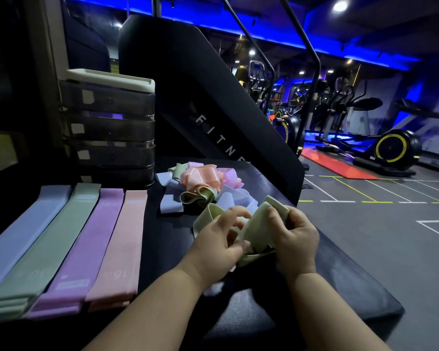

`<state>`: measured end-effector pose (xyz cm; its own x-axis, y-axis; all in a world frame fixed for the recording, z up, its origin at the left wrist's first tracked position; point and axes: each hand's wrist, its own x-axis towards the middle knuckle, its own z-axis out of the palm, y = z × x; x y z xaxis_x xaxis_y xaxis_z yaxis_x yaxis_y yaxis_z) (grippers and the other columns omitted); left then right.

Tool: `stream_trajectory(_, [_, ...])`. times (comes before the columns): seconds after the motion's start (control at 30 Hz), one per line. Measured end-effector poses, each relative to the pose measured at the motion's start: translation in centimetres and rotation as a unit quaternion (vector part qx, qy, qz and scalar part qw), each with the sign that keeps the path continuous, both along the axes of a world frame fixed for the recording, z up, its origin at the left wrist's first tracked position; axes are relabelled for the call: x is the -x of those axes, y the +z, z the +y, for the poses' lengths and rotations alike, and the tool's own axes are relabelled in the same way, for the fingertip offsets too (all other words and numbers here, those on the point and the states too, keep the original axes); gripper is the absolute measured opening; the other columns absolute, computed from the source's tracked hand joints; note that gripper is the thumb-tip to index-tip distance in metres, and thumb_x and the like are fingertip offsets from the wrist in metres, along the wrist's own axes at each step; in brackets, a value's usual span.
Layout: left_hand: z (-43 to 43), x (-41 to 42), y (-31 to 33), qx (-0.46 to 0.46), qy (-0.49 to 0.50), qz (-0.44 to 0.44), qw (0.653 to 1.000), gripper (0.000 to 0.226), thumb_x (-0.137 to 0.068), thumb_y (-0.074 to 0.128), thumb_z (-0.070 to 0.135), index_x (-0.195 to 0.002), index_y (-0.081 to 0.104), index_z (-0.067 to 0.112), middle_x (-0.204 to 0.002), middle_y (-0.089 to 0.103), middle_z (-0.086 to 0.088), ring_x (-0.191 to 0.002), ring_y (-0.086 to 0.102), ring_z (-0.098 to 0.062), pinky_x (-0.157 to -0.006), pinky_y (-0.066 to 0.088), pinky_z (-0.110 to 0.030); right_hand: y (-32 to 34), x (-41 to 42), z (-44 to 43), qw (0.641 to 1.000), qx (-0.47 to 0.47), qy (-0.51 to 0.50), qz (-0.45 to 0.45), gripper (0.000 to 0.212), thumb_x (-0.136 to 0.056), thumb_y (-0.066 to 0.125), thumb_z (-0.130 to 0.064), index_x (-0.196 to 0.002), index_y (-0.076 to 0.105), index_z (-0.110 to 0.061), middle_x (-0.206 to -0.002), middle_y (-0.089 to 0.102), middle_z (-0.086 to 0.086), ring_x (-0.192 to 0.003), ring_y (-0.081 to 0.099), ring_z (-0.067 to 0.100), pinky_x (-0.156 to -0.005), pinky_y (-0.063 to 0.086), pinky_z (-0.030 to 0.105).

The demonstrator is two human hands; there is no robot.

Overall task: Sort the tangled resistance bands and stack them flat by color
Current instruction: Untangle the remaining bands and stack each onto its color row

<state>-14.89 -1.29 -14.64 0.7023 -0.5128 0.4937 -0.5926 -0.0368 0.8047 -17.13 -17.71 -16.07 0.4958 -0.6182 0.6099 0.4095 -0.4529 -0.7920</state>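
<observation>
Left hand (214, 240) and right hand (299, 236) hold a twisted pale-green band (255, 228) over the bench (264, 312), fingers (235, 211) curled round it, apparently flattening it for the green stack (48, 244); the tangled pile (200, 184) lies just behind.

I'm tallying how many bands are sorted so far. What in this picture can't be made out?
Head view only.
The blue stack: near end cut off by the left edge.
The pink stack: print too blurred to read.
The tangled pile: bands overlap, count hidden.
The green band: left hand and right hand cover its middle.
</observation>
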Motion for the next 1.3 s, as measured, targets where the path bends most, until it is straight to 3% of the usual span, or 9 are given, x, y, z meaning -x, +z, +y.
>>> stream_trajectory(0.17, [0.3, -0.3, -0.1, -0.086, -0.010, -0.011, 0.996, 0.032, -0.075, 0.071, -0.005, -0.092, 0.076, 0.021, -0.106, 0.062, 0.011, -0.095, 0.058, 0.001, -0.081, 0.042, -0.003, 0.1, 0.2, 0.1, 0.998, -0.033, 0.047, -0.010, 0.006, -0.075, 0.074, -0.026, -0.071, 0.071, -0.029, -0.066, 0.066, -0.016, -0.063, 0.055, -0.002, -0.062, 0.048, 0.019])
stream_trajectory(0.33, [0.4, 0.2, 0.4, -0.095, 0.047, 0.025, 0.994, 0.051, -0.075, 0.054, -0.012, -0.103, 0.074, 0.026, -0.078, 0.062, 0.022, -0.061, 0.058, 0.011, -0.056, 0.040, -0.002, 0.3, 0.5, 0.1, 0.997, -0.053, 0.063, -0.001, 0.009, -0.076, 0.078, -0.021, -0.077, 0.070, -0.026, -0.069, 0.067, -0.012, -0.066, 0.057, 0.002, -0.065, 0.049, 0.022])
stream_trajectory(0.57, [0.4, 0.6, 1.0, -0.034, 0.145, -0.069, 0.987, 0.039, -0.079, 0.069, -0.002, -0.111, 0.072, 0.019, -0.101, 0.063, 0.013, -0.094, 0.060, -0.002, -0.083, 0.041, -0.001, 2.4, 1.5, 0.7, 0.971, -0.149, 0.189, 0.013, 0.011, -0.084, 0.070, 0.000, -0.090, 0.066, -0.009, -0.075, 0.069, -0.002, -0.067, 0.062, 0.008, -0.062, 0.051, 0.021])
stream_trajectory(0.8, [2.1, 1.2, 1.8, 0.017, 0.179, -0.145, 0.973, 0.014, -0.081, 0.077, 0.017, -0.094, 0.076, 0.022, -0.090, 0.064, 0.012, -0.085, 0.058, 0.000, -0.075, 0.039, -0.001, 4.8, 2.2, 2.2, 0.945, -0.211, 0.243, 0.064, 0.021, -0.081, 0.076, -0.012, -0.098, 0.068, -0.002, -0.083, 0.069, 0.012, -0.072, 0.063, 0.024, -0.062, 0.050, 0.031])
stream_trajectory(0.93, [3.5, 1.5, 3.6, 0.089, 0.186, -0.077, 0.975, 0.009, -0.080, 0.077, 0.016, -0.087, 0.077, 0.022, -0.104, 0.053, 0.011, -0.093, 0.056, 0.004, -0.076, 0.045, -0.005, 6.0, 2.6, 2.8, 0.930, -0.232, 0.268, 0.096, 0.026, -0.076, 0.078, -0.018, -0.097, 0.068, -0.006, -0.080, 0.069, 0.007, -0.072, 0.062, 0.022, -0.063, 0.046, 0.030])
stream_trajectory(1.03, [4.7, 1.8, 4.9, 0.130, 0.185, -0.032, 0.974, 0.010, -0.081, 0.075, 0.019, -0.082, 0.075, 0.028, -0.106, 0.058, 0.013, -0.100, 0.056, 0.007, -0.086, 0.044, -0.009, 6.7, 2.8, 3.0, 0.924, -0.253, 0.274, 0.086, 0.002, -0.088, 0.065, -0.012, -0.089, 0.065, -0.010, -0.071, 0.065, 0.002, -0.061, 0.061, 0.015, -0.052, 0.044, 0.021])
stream_trajectory(1.1, [5.6, 1.7, 5.3, 0.175, 0.192, 0.000, 0.966, 0.015, -0.081, 0.075, 0.020, -0.078, 0.073, 0.034, -0.102, 0.064, 0.010, -0.098, 0.060, 0.003, -0.090, 0.045, -0.015, 7.1, 2.7, 3.0, 0.922, -0.275, 0.260, 0.084, 0.004, -0.091, 0.060, -0.008, -0.090, 0.063, -0.010, -0.070, 0.063, 0.003, -0.059, 0.061, 0.015, -0.048, 0.045, 0.021])
stream_trajectory(1.2, [7.6, 1.3, 5.4, 0.199, 0.218, 0.035, 0.955, 0.015, -0.082, 0.075, 0.021, -0.080, 0.073, 0.036, -0.100, 0.069, 0.000, -0.093, 0.065, -0.015, -0.086, 0.049, -0.028, 7.6, 2.7, 3.3, 0.923, -0.289, 0.240, 0.080, 0.010, -0.093, 0.058, -0.007, -0.086, 0.062, -0.012, -0.068, 0.061, 0.002, -0.058, 0.058, 0.013, -0.054, 0.046, 0.022])
stream_trajectory(1.3, [10.1, 0.9, 5.2, 0.190, 0.249, 0.054, 0.948, 0.014, -0.083, 0.075, 0.023, -0.078, 0.075, 0.036, -0.095, 0.070, 0.000, -0.089, 0.066, -0.013, -0.083, 0.051, -0.027, 8.0, 2.4, 3.9, 0.923, -0.308, 0.215, 0.078, 0.013, -0.095, 0.056, -0.009, -0.084, 0.060, -0.015, -0.067, 0.059, 0.000, -0.060, 0.053, 0.012, -0.062, 0.044, 0.023])
